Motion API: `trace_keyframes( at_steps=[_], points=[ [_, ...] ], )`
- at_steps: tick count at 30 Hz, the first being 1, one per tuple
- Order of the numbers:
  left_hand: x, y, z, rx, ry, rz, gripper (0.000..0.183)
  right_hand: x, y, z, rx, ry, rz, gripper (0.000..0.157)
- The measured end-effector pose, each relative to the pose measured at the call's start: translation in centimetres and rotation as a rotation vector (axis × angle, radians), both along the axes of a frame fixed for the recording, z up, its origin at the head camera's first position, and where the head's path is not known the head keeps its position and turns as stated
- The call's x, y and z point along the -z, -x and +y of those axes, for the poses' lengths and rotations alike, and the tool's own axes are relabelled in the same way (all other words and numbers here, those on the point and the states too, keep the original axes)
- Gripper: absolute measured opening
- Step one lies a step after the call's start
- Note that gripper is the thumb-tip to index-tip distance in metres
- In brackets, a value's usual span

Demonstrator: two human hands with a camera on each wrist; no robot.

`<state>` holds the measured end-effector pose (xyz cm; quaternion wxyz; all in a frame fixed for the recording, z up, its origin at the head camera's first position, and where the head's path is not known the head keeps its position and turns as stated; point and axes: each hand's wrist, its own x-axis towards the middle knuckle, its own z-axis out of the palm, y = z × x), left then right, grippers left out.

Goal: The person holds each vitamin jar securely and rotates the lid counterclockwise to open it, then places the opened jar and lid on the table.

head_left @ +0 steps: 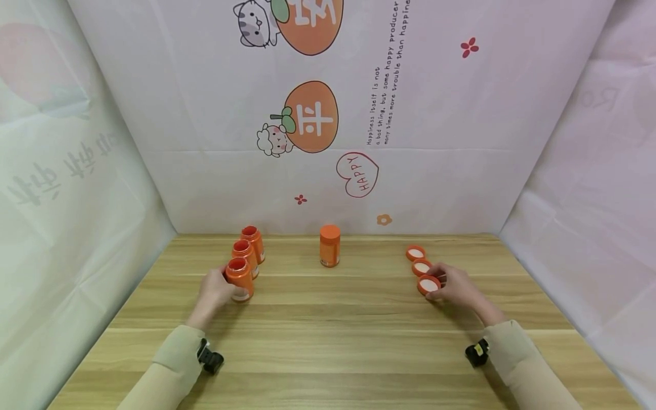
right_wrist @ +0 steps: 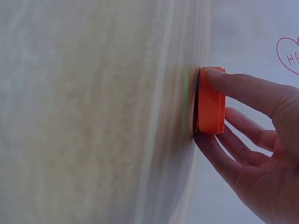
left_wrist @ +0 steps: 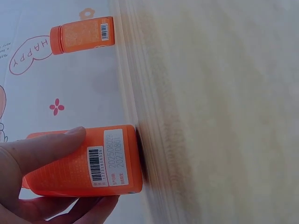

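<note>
Wood-grain worktop [head_left: 328, 341] spreads broadly from the near side, leaving room in the middle. The left hand's [head_left: 216, 291] fingers are clamped round an uncapped orange plastic bottle [head_left: 240, 280], upright and nearest in a slanting row; the right hand's [head_left: 456, 286] fingers grip a round orange lid [head_left: 428, 285], white inside upward, likewise nearest in its row. Behind come two more uncapped bottles [head_left: 252, 263] and two more lids [head_left: 415, 253]. Between the rows, a capped orange bottle [head_left: 329, 251] stands near the back edge, before a white printed sheet [head_left: 205, 182]

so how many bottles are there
4. On the left, three open ones in a line: a near bottle in the left hand, a middle bottle and a far bottle; a capped bottle stands at the back centre.
</note>
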<state>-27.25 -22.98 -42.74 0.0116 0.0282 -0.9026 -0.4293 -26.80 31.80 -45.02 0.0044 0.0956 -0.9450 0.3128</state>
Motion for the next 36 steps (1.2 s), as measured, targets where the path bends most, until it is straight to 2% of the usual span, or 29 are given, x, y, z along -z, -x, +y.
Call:
trace_keyframes(
  at_steps=[22,36],
  points=[
    [-0.03,0.12,-0.43,-0.014,0.017,-0.044,0.061,0.02,0.05,0.54,0.009,-0.025,0.02,0.057],
    [-0.31,0.09,-0.34,-0.012,0.061,-0.055,0.06,-0.28,-0.12,0.43,0.029,-0.028,-0.008,0.058]
  ],
)
